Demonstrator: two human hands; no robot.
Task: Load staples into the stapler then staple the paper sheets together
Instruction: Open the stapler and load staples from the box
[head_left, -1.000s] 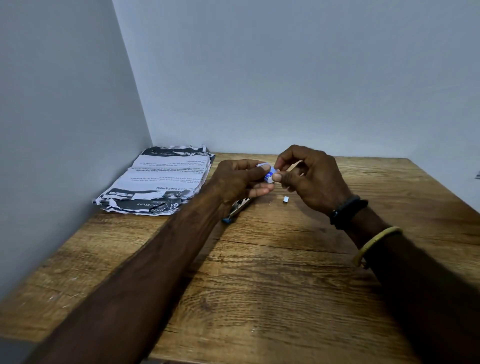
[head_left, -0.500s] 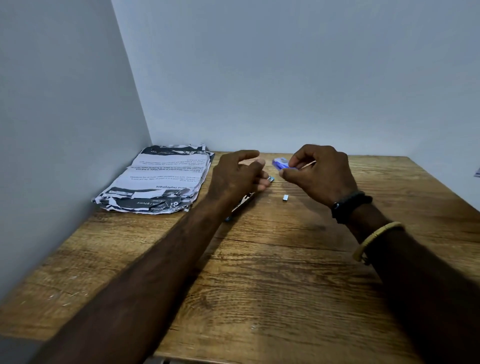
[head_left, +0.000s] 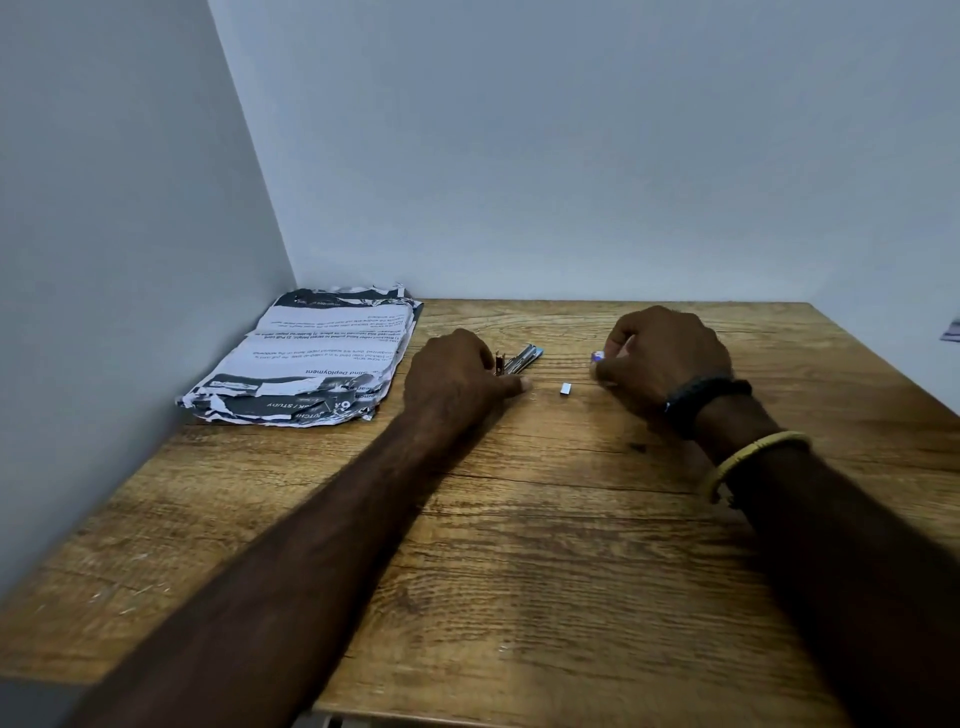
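A metal stapler (head_left: 521, 359) with a blue tip lies opened on the wooden table (head_left: 519, 545). My left hand (head_left: 457, 376) rests on the table with its fingers curled over the stapler's near end, which it hides. A short silver strip of staples (head_left: 565, 388) lies loose between my hands. My right hand (head_left: 662, 358) is low over the table to the right, pinching a small blue and white staple box (head_left: 597, 356) at its fingertips. The stack of crumpled printed paper sheets (head_left: 311, 364) sits at the back left, beside my left hand.
Grey walls close off the table on the left and at the back. The paper stack lies in that corner. My right wrist wears a black band (head_left: 706, 397) and a yellow bangle (head_left: 748, 457). A bit of paper (head_left: 951, 330) shows at the far right edge.
My hands have parted. The right hand carried the staple box to the right and down near the table. The left hand let go of the box and dropped onto the stapler.
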